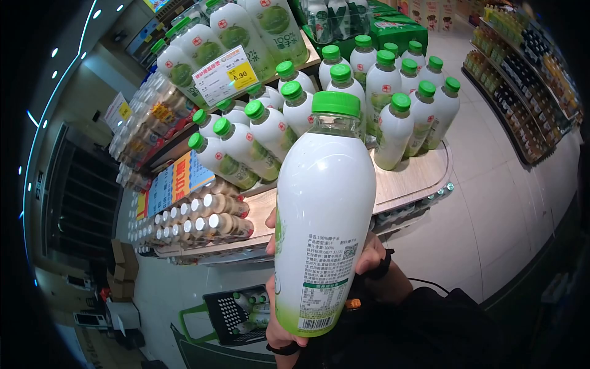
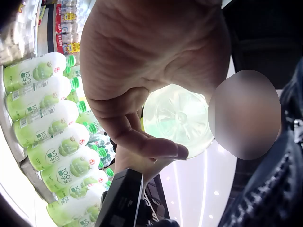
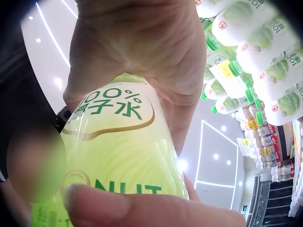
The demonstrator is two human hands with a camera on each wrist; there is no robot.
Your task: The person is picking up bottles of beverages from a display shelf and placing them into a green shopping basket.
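Observation:
A white bottle of coconut water (image 1: 326, 184) with a green cap stands nearly upright before me, its printed back label and barcode facing the head camera. My left hand (image 1: 278, 317) holds it low down; in the left wrist view, that hand's curled fingers (image 2: 137, 142) go round the clear ribbed base (image 2: 180, 118). Higher up, my right hand (image 1: 372, 255) grips the bottle, thumb on the right side and fingertips showing at the left. The right wrist view has the green-lettered front label (image 3: 113, 106) under the right palm (image 3: 137, 52), with a left-hand finger (image 3: 104, 205) across the lower part.
Behind the bottle is a wooden display table (image 1: 399, 190) with several similar bottles (image 1: 393, 135) and a price sign (image 1: 227, 77). Small white-capped bottles (image 1: 212, 203) line its lower left. A green-handled cart (image 1: 209, 313) holding bottles stands below left. Stocked shelves (image 1: 522, 80) stand right.

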